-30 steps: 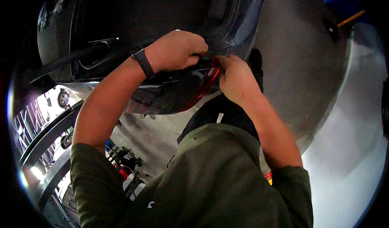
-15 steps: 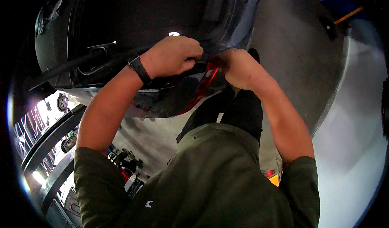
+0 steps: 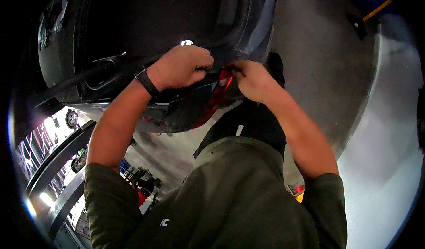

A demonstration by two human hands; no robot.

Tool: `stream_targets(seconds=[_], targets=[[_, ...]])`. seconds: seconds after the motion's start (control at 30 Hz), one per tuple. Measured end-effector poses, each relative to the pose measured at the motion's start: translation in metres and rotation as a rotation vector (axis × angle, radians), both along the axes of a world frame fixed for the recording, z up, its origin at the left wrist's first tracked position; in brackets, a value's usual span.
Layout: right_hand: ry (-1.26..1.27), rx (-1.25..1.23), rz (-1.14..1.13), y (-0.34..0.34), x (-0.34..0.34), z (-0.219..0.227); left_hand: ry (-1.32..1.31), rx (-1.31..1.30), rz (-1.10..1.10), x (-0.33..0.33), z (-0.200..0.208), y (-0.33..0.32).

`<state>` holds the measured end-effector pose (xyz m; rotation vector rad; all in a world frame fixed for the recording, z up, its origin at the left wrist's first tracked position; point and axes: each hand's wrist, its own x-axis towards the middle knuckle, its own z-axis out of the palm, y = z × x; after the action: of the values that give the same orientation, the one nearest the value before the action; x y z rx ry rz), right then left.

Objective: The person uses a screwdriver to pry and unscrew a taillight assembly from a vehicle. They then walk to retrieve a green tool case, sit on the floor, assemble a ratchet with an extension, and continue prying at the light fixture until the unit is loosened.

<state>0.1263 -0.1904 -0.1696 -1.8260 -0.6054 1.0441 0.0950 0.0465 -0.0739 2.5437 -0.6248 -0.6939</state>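
A dark car (image 3: 71,71) stands before me with its rear cargo area (image 3: 155,18) open. At its rear corner is a red tail light (image 3: 225,77). My left hand (image 3: 182,67), with a dark watch (image 3: 147,83) on the wrist, is closed over the edge of the opening, left of the lamp. Its fingertips are in shadow, so what they grip is hidden. My right hand (image 3: 256,81) is pinched at the upper end of the tail light, thumb and fingers touching the lamp's edge. Anything small between them is too dark to make out.
A small bright light (image 3: 187,42) shines just beyond my left hand. The car's side panel (image 3: 254,23) curves away on the right, above grey floor (image 3: 314,71). Dark curved beams (image 3: 57,153) and a wheel (image 3: 71,118) show at left. A yellow bar (image 3: 376,10) is at far right.
Both hands have shifted slightly left in the view. My right hand has turned so its fingers show at the lamp's end, and more of the red lens is uncovered.
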Motion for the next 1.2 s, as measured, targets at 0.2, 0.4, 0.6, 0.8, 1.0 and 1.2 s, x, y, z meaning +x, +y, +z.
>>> stream_targets(seconds=[0.2,0.4,0.6,0.8,1.0,1.2], targets=[[0.108,0.046,-0.135,-0.003,-0.007,-0.010,0.023,0.002,0.012,0.005,0.004,-0.004],[0.138,0.071,-0.259,-0.004,-0.018,-0.007,-0.007,-0.031,0.006,0.003,0.003,-0.004],[0.134,0.131,-0.476,-0.004,-0.044,-0.015,-0.011,-0.136,0.192,0.008,0.011,-0.024],[0.127,-0.079,-0.404,-0.036,-0.027,-0.025,-0.088,-0.133,0.400,0.013,0.021,-0.011],[0.185,0.214,-0.617,-0.053,-0.004,-0.027,-0.162,-0.175,0.524,0.008,0.028,-0.007],[0.645,0.381,-0.690,-0.050,0.014,-0.020,-0.122,-0.230,0.724,0.010,0.038,0.004]])
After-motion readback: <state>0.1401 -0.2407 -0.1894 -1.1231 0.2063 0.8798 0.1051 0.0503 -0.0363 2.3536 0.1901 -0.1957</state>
